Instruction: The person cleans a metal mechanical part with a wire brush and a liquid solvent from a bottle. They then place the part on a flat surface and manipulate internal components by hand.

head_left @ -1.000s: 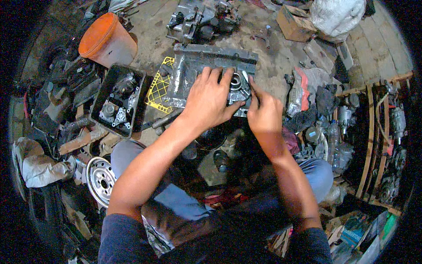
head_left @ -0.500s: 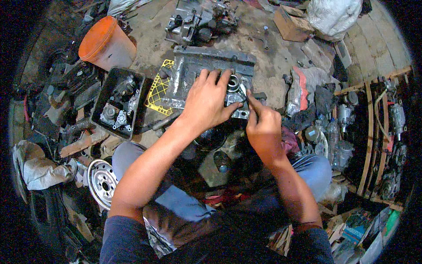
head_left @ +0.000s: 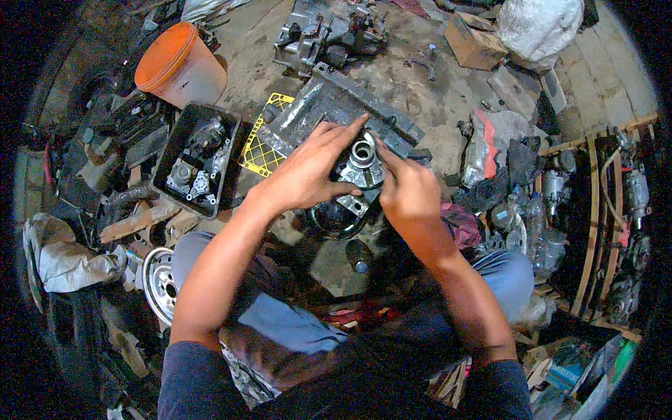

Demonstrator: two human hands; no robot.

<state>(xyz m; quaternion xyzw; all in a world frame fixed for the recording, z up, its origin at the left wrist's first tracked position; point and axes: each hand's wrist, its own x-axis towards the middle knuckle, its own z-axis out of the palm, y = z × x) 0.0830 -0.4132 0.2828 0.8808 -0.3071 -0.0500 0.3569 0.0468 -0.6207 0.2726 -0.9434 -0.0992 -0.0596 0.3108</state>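
A dark, greasy rectangular metal casing (head_left: pixel 318 98) lies slantwise in front of me. At its near side sits a silver metal housing (head_left: pixel 358 172) with a raised round ring (head_left: pixel 363 152). My left hand (head_left: pixel 308 168) rests along the left of this housing, fingers stretched out and thumb apart, the thumb touching its lower part. On the right, my right hand (head_left: pixel 413 187) is closed, its index finger reaching to the ring's right edge; what it holds is hidden and blurred. A black rounded part (head_left: pixel 336 220) shows below the housing.
To the left stand a black tray (head_left: pixel 162 175) of metal parts and an orange-lidded bucket (head_left: pixel 187 70). A yellow plastic grid (head_left: pixel 262 154) lies beside the casing. Beyond are a greasy engine assembly (head_left: pixel 325 38) and a cardboard box (head_left: pixel 476 45). A steel wheel (head_left: pixel 159 283) is at my left knee.
The casing and housing have turned clockwise, and the ring has come slightly nearer to me. My left hand has shifted left and its fingers have moved; my right hand follows the ring.
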